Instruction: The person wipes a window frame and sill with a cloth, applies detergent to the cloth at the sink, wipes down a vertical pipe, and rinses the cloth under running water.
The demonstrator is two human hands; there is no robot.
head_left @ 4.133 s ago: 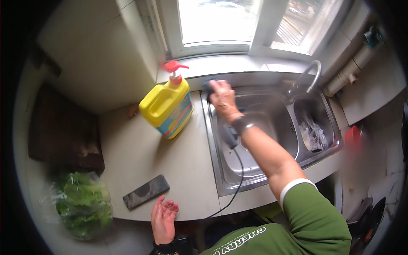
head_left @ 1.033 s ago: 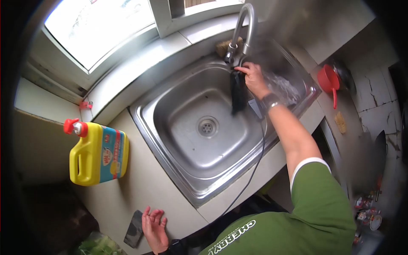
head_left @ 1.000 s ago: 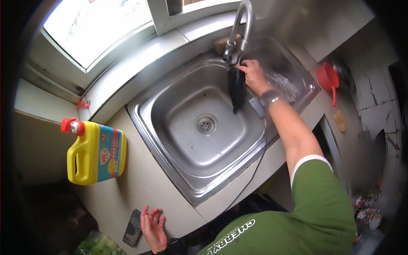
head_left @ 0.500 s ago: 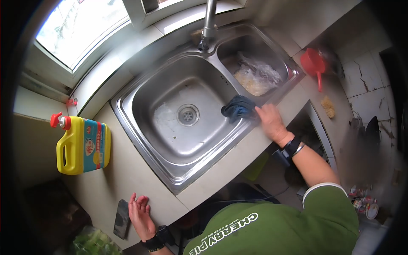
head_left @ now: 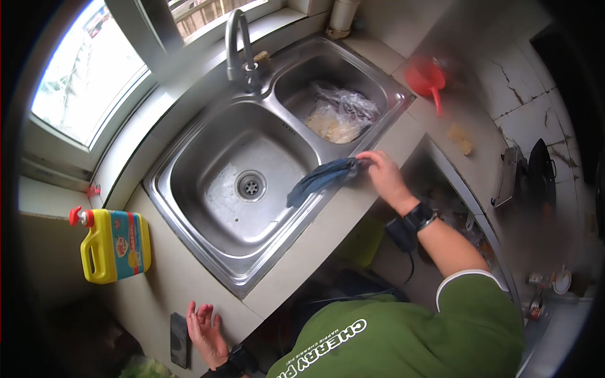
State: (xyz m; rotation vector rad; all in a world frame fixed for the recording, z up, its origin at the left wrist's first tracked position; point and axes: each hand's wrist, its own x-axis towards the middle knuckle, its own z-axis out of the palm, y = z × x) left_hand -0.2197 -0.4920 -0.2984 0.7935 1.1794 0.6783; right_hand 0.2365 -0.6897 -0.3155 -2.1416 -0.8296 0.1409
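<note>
A dark blue cloth (head_left: 324,179) lies across the front rim of the steel sink (head_left: 277,257), pinched at its right end by my right hand (head_left: 386,179). Its left end hangs at the edge of the large basin. My left hand (head_left: 207,334) is at the front left of the counter, palm up with fingers apart, holding nothing. Just left of it lies a dark phone-like slab (head_left: 179,340).
A yellow soap jug (head_left: 115,246) stands left of the sink, and the faucet (head_left: 238,50) rises behind it. Plastic bags (head_left: 346,110) fill the small basin. Right of it are a red ladle (head_left: 425,79), a sponge (head_left: 460,138) and a dark knife (head_left: 541,170).
My right hand has come from the faucet area to the front rim with the cloth, which is now stretched out leftward. The view has shifted right; my left hand stays beside the slab.
</note>
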